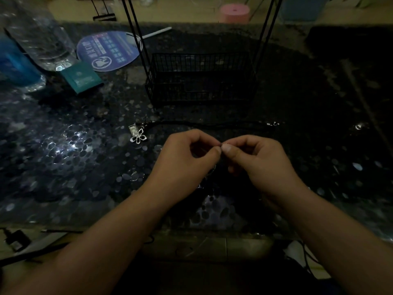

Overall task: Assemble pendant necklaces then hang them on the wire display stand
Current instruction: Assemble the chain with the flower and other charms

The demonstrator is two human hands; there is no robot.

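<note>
At centre frame, above a dark speckled surface (63, 150), the left hand (187, 158) and right hand (257, 160) meet fingertip to fingertip, each pinching something too small and dim to identify. Just beyond them a black cord (212, 123) lies straight across, a flower pendant (138, 136) at its left end. The wire stand (201, 78) sits behind, its uprights cut off by the top edge. Bare surface lies at right, in deep shadow. A bottle (42, 39), fan (110, 51) and green box (81, 77) crowd the upper left.
</note>
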